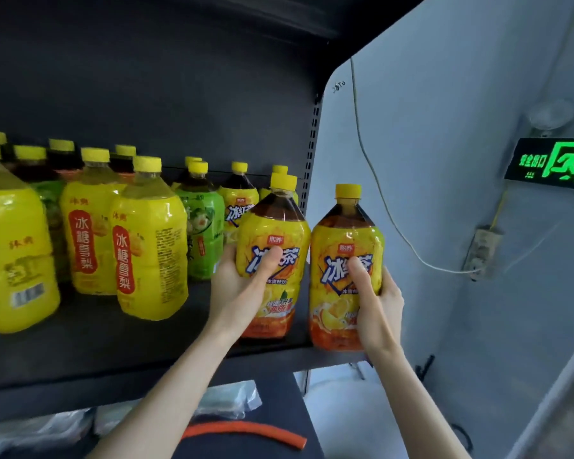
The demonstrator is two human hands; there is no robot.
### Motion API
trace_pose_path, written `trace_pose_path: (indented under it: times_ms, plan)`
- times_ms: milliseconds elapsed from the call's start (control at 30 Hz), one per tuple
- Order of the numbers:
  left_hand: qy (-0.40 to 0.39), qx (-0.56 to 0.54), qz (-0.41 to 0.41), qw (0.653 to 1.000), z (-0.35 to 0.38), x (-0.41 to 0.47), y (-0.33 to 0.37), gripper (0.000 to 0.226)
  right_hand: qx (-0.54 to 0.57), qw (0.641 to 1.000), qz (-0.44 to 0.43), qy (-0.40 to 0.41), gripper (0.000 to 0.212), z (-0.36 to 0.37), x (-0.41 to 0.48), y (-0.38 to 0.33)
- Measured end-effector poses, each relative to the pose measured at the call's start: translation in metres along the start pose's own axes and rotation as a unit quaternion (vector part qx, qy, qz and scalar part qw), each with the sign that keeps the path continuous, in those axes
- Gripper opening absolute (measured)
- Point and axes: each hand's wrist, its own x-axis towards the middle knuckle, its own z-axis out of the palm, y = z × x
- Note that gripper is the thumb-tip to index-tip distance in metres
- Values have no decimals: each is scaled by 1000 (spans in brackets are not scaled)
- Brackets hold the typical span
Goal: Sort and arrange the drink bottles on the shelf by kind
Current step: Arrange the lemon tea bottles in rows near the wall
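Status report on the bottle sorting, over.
Left hand grips yellow-labelled plastic iced tea bottle; right hand grips matching bottle beside it. Both upright at black shelf's right end. Green-labelled bottle close behind left hand.

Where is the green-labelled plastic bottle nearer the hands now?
Head view, left of centre: the green-labelled plastic bottle stands behind and right of the front yellow pear-drink bottle, just left of the yellow-labelled iced-tea bottle the left hand grips.

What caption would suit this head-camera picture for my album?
Left hand grips the left iced tea bottle, right hand the right iced tea bottle, at the right end of the shelf.
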Motion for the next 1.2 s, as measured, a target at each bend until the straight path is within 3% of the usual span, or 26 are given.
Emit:
trace_pose_path:
  times_ms: [133, 300, 467, 600, 733, 967, 1200]
  plan:
    - [38, 18, 15, 999, 27, 5, -14, 54, 25, 999, 15, -29, 47, -7, 32, 20]
    - [22, 73, -3, 997, 42, 25, -32, 71, 41, 997, 22, -57, 50, -5, 66, 39]
    - [30, 72, -33, 996, 54, 55, -48, 52, 48, 997, 14, -61, 48, 2, 95, 54]
    - [35, 90, -50, 994, 62, 80, -65, 83, 60, 997, 17, -53, 51, 9, 110, 64]
    - [53, 113, -43, 991, 75, 101, -75, 83, 71, 996, 20, -43, 50, 13, 119, 71]
    - [79, 111, -28, 990, 84, 123, -92, 60, 77, 996, 16, -40, 56, 15, 125, 77]
    - [74, 94, -11, 993, 82, 125, -97, 59, 73, 995, -16, -62, 50, 19, 124, 76]
